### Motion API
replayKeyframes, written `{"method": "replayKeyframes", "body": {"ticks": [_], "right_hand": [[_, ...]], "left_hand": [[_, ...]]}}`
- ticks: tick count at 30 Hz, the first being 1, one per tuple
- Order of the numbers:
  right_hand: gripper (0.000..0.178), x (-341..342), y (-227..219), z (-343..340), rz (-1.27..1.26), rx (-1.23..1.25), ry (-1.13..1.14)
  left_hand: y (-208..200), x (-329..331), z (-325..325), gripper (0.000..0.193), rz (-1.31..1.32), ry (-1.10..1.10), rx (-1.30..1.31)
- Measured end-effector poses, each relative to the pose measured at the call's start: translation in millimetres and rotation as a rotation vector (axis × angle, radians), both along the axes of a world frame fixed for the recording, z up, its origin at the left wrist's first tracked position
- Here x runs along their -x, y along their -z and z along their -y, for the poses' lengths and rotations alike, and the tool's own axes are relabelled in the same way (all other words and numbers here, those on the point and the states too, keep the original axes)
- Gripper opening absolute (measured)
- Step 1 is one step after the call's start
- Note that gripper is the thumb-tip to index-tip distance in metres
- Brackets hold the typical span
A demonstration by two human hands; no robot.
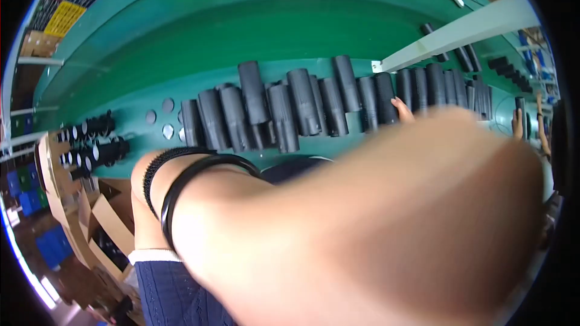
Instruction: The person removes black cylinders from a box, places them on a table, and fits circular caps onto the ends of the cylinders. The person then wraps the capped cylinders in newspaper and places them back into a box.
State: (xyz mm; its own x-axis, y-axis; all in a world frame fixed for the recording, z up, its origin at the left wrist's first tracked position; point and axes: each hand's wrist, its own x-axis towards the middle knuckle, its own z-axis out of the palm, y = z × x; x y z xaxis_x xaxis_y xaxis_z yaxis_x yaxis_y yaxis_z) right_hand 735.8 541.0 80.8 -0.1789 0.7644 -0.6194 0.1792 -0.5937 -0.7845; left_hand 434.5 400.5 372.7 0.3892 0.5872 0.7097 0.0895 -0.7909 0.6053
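Note:
My left arm is raised and bent, with two black bands (208, 169) round it near the elbow. The blurred forearm fills the lower right, and my left hand (483, 163) is so close that its fingers cannot be made out. Beyond that forearm, the fingers of my right hand (403, 110) show, stretched out, their tips against a black ribbed tube (385, 93). The rest of that hand is hidden. More black tubes (281, 115) stand or lie side by side in a long row across the green work surface (133, 93).
Round grey discs (168, 105) lie left of the row, near stacked black cylindrical parts (99, 151). An open cardboard box (112, 223) stands at lower left. A pale metal post (459, 33) slants across the upper right. At the far right a co-worker's hand (517, 124) is beside a tube.

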Motion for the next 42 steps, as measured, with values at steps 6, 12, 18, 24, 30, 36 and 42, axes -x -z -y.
{"method": "replayKeyframes", "body": {"ticks": [6, 12, 18, 24, 30, 36, 42], "right_hand": [[0.063, -18, 53, -1, -0.101, -0.029, 0.09], [0.066, -31, 56, -7, -0.058, -0.043, 0.059], [0.071, -37, 48, 3, -0.069, -0.086, -0.008], [0.075, -27, 52, -1, 0.0, -0.107, -0.008], [0.071, -31, 50, 11, 0.1, -0.182, -0.062], [0.067, -16, 39, 2, 0.07, -0.158, -0.169], [0.061, -33, 31, 5, 0.079, -0.338, -0.166]], "left_hand": [[6, -6, 3, 0.028, 0.12, 0.089, -0.005], [11, -5, 18, 0.026, 0.199, 0.15, 0.065], [13, -9, 33, 0.023, 0.231, 0.221, 0.149], [16, 1, 21, 0.021, 0.346, 0.35, 0.145], [32, -3, 19, 0.019, 0.464, 0.478, 0.203], [41, -1, 22, 0.018, 0.533, 0.598, 0.282], [50, 2, 18, 0.018, 0.577, 0.743, 0.393]]}}
